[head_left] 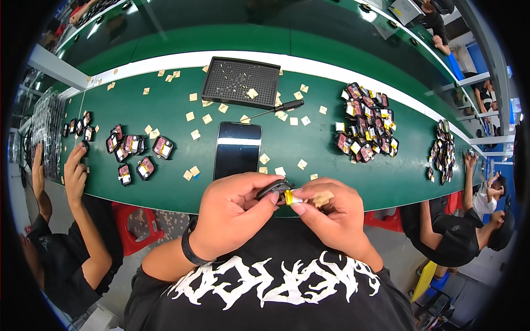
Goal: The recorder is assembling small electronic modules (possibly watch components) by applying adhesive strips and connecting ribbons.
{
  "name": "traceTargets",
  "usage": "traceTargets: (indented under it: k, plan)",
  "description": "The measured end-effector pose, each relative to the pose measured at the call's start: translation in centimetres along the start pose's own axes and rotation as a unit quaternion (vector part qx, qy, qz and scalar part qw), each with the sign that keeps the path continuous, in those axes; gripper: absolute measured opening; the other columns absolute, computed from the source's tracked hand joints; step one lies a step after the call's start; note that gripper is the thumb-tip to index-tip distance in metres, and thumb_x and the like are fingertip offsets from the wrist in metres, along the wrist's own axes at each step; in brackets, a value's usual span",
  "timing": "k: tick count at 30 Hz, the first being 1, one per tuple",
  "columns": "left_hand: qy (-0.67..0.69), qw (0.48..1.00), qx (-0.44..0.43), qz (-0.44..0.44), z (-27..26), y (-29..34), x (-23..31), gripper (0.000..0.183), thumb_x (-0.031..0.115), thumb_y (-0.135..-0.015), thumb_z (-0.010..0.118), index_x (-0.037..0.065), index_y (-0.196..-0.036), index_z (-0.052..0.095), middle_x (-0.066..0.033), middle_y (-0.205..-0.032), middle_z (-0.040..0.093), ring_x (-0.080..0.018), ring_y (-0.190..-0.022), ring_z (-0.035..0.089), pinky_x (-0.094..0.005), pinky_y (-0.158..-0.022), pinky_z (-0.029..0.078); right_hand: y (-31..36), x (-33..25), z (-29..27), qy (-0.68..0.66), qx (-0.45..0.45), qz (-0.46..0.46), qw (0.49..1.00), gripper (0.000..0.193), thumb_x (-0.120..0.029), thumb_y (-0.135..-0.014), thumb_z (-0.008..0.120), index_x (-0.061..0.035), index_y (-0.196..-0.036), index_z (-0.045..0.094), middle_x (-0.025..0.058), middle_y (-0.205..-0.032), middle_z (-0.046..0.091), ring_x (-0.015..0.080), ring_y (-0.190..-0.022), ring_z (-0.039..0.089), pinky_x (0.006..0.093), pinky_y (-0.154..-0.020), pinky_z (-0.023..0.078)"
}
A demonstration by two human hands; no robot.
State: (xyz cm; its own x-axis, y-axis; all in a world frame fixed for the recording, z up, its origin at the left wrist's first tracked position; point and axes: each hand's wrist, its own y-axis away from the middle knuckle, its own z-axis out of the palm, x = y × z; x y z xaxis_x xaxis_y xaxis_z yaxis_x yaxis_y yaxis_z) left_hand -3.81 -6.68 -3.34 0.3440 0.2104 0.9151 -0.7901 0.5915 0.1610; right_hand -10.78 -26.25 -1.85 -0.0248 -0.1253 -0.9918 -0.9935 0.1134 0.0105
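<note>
Close to my body, at the table's near edge, my left hand (223, 215) grips a small black device casing (270, 189) between thumb and fingers. My right hand (338, 218) pinches a small white battery with yellow tape (292, 197) against the casing's right side. Several tan paper squares (322, 198) are tucked in the fingers of that same hand. Where the battery meets the casing is partly hidden by my thumbs. Just beyond my left hand lies a dark phone (238, 149), flat on the green table (309, 140).
A black tray (241, 81) and a screwdriver (290, 106) lie farther back among scattered paper squares. Opened devices are grouped at left (134, 144) and piled at right (369, 121). A co-worker's hands (74, 171) are at the far left; another co-worker (441, 226) sits at right.
</note>
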Motion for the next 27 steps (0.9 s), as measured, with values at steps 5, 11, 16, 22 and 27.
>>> traceTargets:
  k: [5, 11, 16, 22, 27]
  plan:
    - [-0.019, 1.000, 0.013, -0.004, 0.2, -0.2, -0.1, 0.023, -0.004, -0.095, 0.062, -0.008, -0.117, 0.065, -0.0077, -0.102, 0.070, -0.0071, -0.089, 0.064, -0.0219, -0.075, 0.054, -0.3, 0.6, 0.4, 0.064, 0.037, -0.108, 0.991, 0.017, 0.001, -0.085, 0.075, 0.0008, -0.102, 0.073, 0.0070, -0.089, 0.071, 0.0040, -0.058, 0.052, 0.0223, -0.051, 0.041]
    - [-0.034, 0.999, 0.019, -0.013, -0.1, -0.5, -0.8, 0.021, -0.001, -0.094, 0.063, -0.007, -0.114, 0.067, -0.0063, -0.100, 0.070, -0.0042, -0.081, 0.062, -0.0197, -0.068, 0.051, -0.1, -0.4, 0.9, 0.177, 0.056, -0.067, 0.980, 0.015, 0.002, -0.082, 0.078, -0.0010, -0.095, 0.073, 0.0075, -0.089, 0.071, 0.0056, -0.057, 0.055, 0.0222, -0.049, 0.043]
    - [-0.022, 0.999, 0.020, -0.043, 0.0, -0.3, -1.0, 0.022, 0.001, -0.095, 0.064, -0.005, -0.115, 0.069, -0.0043, -0.096, 0.070, -0.0021, -0.075, 0.059, -0.0186, -0.062, 0.048, -0.1, 0.2, 1.3, 0.186, 0.064, -0.117, 0.974, 0.016, 0.004, -0.081, 0.078, -0.0008, -0.095, 0.073, 0.0085, -0.088, 0.071, 0.0083, -0.061, 0.061, 0.0231, -0.052, 0.048]
    - [-0.066, 0.998, 0.013, 0.009, -0.1, -0.3, -1.1, 0.026, 0.002, -0.097, 0.063, -0.004, -0.122, 0.067, -0.0047, -0.096, 0.071, -0.0015, -0.072, 0.056, -0.0188, -0.060, 0.045, 0.1, 0.2, 1.4, 0.197, 0.069, -0.142, 0.968, 0.017, 0.004, -0.078, 0.080, 0.0004, -0.093, 0.073, 0.0097, -0.086, 0.071, 0.0118, -0.064, 0.064, 0.0238, -0.054, 0.050]
    - [-0.127, 0.991, 0.010, 0.051, 0.0, -0.3, -1.4, 0.029, 0.000, -0.095, 0.063, -0.004, -0.123, 0.067, -0.0077, -0.097, 0.071, -0.0040, -0.069, 0.057, -0.0207, -0.060, 0.046, 0.2, -0.4, 1.9, 0.190, 0.081, -0.078, 0.975, 0.015, 0.003, -0.078, 0.081, 0.0021, -0.091, 0.073, 0.0109, -0.085, 0.072, 0.0126, -0.066, 0.064, 0.0251, -0.056, 0.048]
